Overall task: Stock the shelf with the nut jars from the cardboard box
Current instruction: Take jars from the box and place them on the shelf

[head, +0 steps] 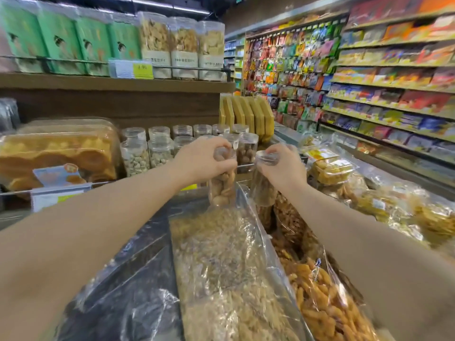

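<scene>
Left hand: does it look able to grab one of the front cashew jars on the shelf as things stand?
Probably not yet. The left hand grips a nut jar by its lid, so it is full. The way itself looks open: nothing stands between it and the cashew jars.

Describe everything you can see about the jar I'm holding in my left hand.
The jar is a clear plastic cylinder with a clear lid, full of pale tan nuts, and it looks slightly blurred. It hangs roughly upright in the air, and the left hand grips its lid end from above. Clear snack bags lie below it, and a row of similar jars stands on the shelf behind. Beside it, not touching, is a second jar in the right hand.
</scene>
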The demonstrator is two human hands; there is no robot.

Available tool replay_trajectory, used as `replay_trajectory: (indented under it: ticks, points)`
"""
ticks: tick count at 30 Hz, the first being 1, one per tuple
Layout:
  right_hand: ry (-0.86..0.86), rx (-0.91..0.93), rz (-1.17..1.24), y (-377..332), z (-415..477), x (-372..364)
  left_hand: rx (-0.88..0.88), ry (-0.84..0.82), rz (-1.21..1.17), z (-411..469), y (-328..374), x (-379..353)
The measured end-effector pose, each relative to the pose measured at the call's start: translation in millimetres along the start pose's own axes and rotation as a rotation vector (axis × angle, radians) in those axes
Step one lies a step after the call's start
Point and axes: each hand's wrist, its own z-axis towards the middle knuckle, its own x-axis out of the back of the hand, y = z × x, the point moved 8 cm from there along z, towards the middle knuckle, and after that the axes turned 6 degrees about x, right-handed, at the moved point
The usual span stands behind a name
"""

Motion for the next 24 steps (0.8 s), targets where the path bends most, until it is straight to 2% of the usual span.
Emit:
replay_trajectory:
  ticks: [9, 18, 20, 24]
  points:
    - [-0.016, 0.05, -0.11, 35.7, 142.3, -24.5, -0.038, -0.049, -0.009, 102.6, 2.9, -15.8]
    - [-0.021, 0.128, -0.07, 78.4, 251.7, -103.5, -0.08, -0.065, -0.016, 157.8, 17.4, -50.7]
    - [-0.075, 0.141, -0.095, 86.5, 263.1, -122.2, -0.084, -0.078, -0.037, 161.4, 18.5, -60.9]
    - [-0.296, 0.197, -0.153, 96.9, 274.2, -150.6, -0.109, -0.078, -0.06, 170.7, 21.7, -72.1]
